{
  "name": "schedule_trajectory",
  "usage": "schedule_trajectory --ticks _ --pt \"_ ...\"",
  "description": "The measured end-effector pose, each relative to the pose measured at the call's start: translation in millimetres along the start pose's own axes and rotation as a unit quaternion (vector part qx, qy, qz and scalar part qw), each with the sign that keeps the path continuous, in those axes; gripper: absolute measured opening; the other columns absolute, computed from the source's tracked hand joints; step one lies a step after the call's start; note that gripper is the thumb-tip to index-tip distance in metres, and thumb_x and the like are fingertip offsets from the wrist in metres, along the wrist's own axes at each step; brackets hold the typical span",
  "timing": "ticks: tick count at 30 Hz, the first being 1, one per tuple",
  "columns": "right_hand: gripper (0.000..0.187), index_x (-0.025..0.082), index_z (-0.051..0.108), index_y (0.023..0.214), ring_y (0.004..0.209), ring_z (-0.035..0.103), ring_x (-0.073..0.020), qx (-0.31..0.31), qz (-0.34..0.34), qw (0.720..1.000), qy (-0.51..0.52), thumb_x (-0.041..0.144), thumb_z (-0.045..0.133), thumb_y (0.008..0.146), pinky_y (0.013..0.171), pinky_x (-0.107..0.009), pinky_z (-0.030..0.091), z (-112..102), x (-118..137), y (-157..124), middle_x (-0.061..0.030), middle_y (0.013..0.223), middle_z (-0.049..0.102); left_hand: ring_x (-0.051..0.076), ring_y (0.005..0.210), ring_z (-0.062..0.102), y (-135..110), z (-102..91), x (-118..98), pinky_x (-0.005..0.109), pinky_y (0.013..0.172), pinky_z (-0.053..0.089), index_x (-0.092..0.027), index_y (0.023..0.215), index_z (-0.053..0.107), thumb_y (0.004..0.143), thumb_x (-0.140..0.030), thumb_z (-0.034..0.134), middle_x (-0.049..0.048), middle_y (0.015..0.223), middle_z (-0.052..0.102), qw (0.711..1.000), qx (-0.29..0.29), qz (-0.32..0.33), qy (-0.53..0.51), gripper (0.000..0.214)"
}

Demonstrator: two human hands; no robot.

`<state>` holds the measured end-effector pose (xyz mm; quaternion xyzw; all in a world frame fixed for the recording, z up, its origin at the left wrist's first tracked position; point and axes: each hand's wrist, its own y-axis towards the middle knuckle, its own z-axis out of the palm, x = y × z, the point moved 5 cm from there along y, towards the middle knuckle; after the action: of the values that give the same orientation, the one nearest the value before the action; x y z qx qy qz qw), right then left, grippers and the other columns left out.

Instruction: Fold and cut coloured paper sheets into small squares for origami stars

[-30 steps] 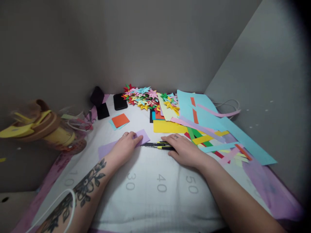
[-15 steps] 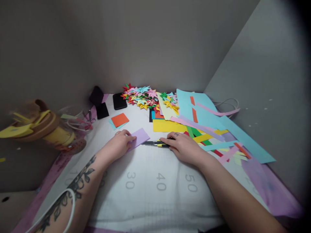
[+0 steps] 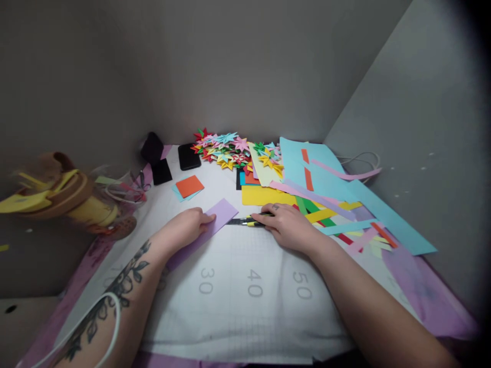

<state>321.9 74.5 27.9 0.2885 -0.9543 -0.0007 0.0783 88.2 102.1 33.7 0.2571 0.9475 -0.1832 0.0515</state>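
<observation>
1. A brown-rimmed cup [image 3: 76, 204] is leaning at the left, its rim towards the person; yellow pieces [image 3: 34, 200] are sticking out of its mouth.
2. Reddish bits are showing low on the cup, but blur is hiding whether they are inside it. Behind it, a tangle of pink and green scraps [image 3: 125, 185] is blurring too.
3. The left hand [image 3: 186, 226] is covering part of the purple paper strip [image 3: 223, 212], which is lying slantwise over the white numbered mat [image 3: 230, 317], in front of the person.
4. The right palm is hiding the rear of a black-and-yellow bladed tool [image 3: 251, 223]; whether its tip is touching the strip, I cannot tell.
5. The left thumb is pressing on the strip, pinching its edge; the fingers below are staying out of sight.
6. The right hand [image 3: 289, 226] is holding the tool low, fingers bending closely over its handle.
</observation>
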Motion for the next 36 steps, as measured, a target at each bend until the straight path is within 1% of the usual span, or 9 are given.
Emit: schedule_trajectory --ticks 5,13,19,25,31,36 --pt "0.043 0.03 0.061 0.127 0.101 0.059 -0.0244 0.008 -0.001 1.0 -0.007 0.015 0.047 0.09 0.085 -0.038 0.043 -1.7 1.4 -3.0 -0.0083 0.12 0.062 0.021 0.079 0.06 0.9 -1.6 2.3 0.027 0.069 0.04 -0.021 0.114 0.065 0.088 -0.026 0.04 0.0087 0.093 0.064 1.0 0.008 0.003 -0.018 0.037" --pt "0.043 0.03 0.061 0.127 0.1 0.058 -0.0245 0.014 -0.003 1.0 -0.004 0.014 0.046 0.089 0.085 -0.039 0.042 -2.9 6.9 -1.5 -0.0092 0.119 0.062 0.022 0.08 0.06 -2.3 -3.2 -2.6 0.028 0.068 0.04 -0.019 0.117 0.062 0.088 -0.023 0.04 0.01 0.097 0.065 1.0 0.024 0.008 0.001 0.038" --pt "0.044 0.031 0.061 0.126 0.102 0.058 -0.0242 0.011 -0.002 1.0 0.002 0.014 0.048 0.088 0.086 -0.038 0.041 -3.2 8.8 -3.0 -0.0084 0.119 0.062 0.022 0.08 0.06 -3.4 -2.8 -2.4 0.027 0.067 0.039 -0.019 0.116 0.062 0.089 -0.024 0.039 0.0098 0.098 0.065 1.0 0.019 0.013 0.006 0.036" --pt "0.042 0.029 0.061 0.126 0.099 0.057 -0.0234 0.03 -0.007 1.0 0.003 0.015 0.048 0.089 0.085 -0.037 0.041 -4.3 15.7 -1.2 -0.0083 0.115 0.063 0.022 0.081 0.06 -1.5 0.1 -0.1 0.028 0.067 0.039 -0.019 0.118 0.062 0.087 -0.022 0.041 0.01 0.098 0.065 1.0 0.02 0.015 -0.002 0.037" --pt "0.043 0.029 0.062 0.126 0.1 0.057 -0.023 0.029 -0.007 1.0 0.01 0.013 0.047 0.089 0.086 -0.037 0.04 -6.8 20.1 -1.4 -0.0092 0.114 0.062 0.022 0.081 0.061 -0.4 1.7 1.8 0.028 0.069 0.04 -0.02 0.115 0.063 0.088 -0.023 0.042 0.0094 0.097 0.065 1.0 0.013 0.019 -0.012 0.034" --pt "0.043 0.03 0.061 0.127 0.098 0.057 -0.0226 0.034 -0.01 0.999 0.008 0.014 0.046 0.09 0.086 -0.037 0.04 -6.7 25.0 -1.1 -0.0086 0.114 0.062 0.021 0.08 0.06 -1.8 1.7 1.0 0.027 0.067 0.039 -0.02 0.116 0.062 0.088 -0.023 0.041 0.0087 0.097 0.065 1.0 0.014 0.021 0.004 0.036"
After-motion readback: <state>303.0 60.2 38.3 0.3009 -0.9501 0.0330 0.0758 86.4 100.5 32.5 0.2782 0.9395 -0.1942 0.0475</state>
